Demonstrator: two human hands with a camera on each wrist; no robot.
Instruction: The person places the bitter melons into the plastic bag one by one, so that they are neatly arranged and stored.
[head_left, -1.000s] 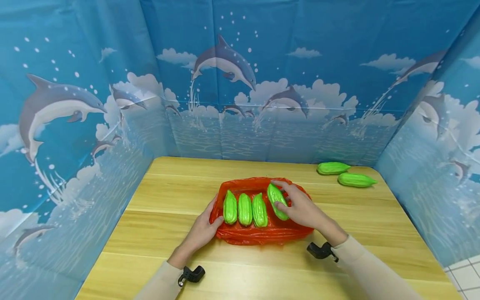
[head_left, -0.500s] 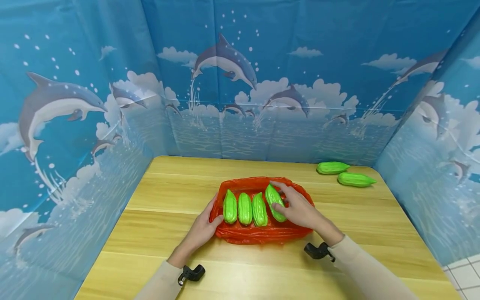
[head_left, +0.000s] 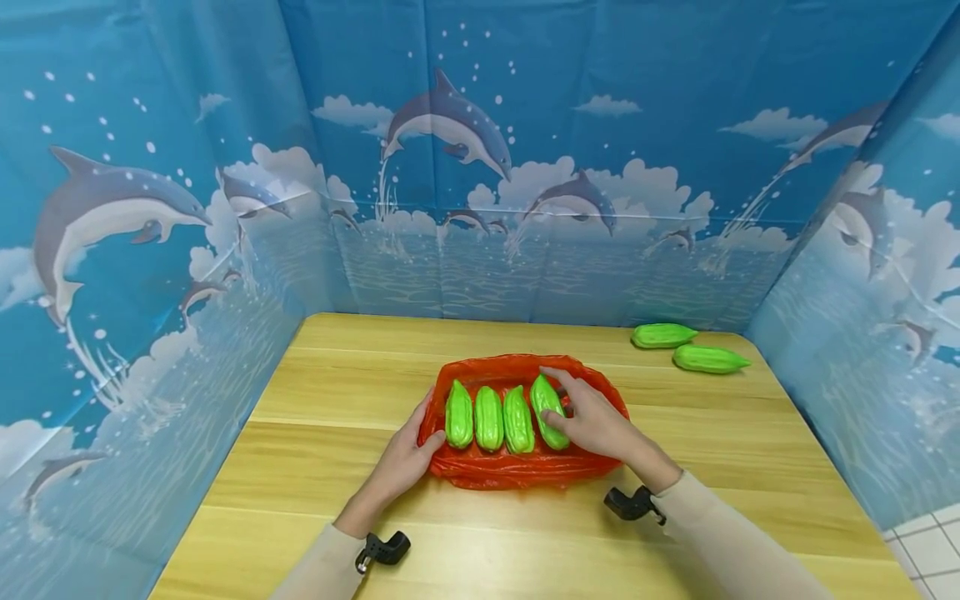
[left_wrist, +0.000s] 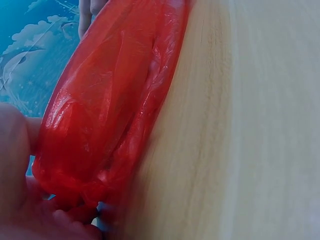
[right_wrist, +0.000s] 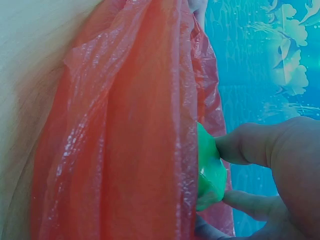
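A red basket (head_left: 498,477), wrapped in thin shiny red plastic, stands on the wooden table. Three green ridged gourds (head_left: 489,418) with pointed tips lie side by side in its left and middle part. My left hand (head_left: 405,457) grips the basket's left end, thumb at the front rim and fingers along the outer side; the left wrist view has the red plastic (left_wrist: 107,110) close up. Inside the right part, my right hand (head_left: 596,421) holds a fourth green gourd (head_left: 546,400) between thumb and fingers. In the right wrist view the red side hides most of that gourd (right_wrist: 209,170).
Two more green gourds (head_left: 710,359) lie at the table's back right corner, pointing right. A blue dolphin-print curtain (head_left: 480,275) closes off the back and both sides of the table (head_left: 330,367). A black wrist camera (head_left: 386,550) sits on each sleeve.
My right hand has moved slightly left and down with its gourd, bringing it nearer the row of three. My left hand has kept its place on the basket.
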